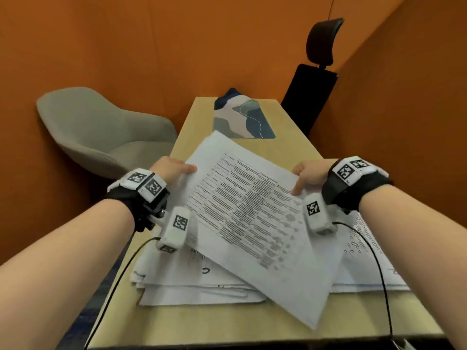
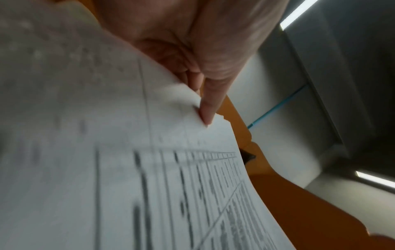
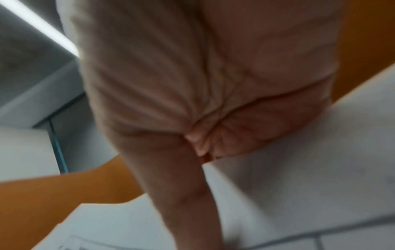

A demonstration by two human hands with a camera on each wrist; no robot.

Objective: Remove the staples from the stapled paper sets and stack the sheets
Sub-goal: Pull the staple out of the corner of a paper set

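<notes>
1. A printed paper set (image 1: 252, 210) is held tilted at the centre of the frame, above a loose stack of sheets (image 1: 202, 286) on the table (image 1: 227, 322).
2. The left hand (image 1: 171, 168) pinches its left corner; the right hand (image 1: 307, 176) pinches its right edge.
3. The paper looks light, floppy and easily torn, so it is best gripped near the corners.

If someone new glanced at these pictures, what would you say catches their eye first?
First, the printed paper set held up at a tilt in mid-frame, the left hand pinching its left edge and the right hand its right edge. Below it, a loose pile of sheets lies on the tan table. Beyond them, orange walls close in around a grey chair on the left.
</notes>
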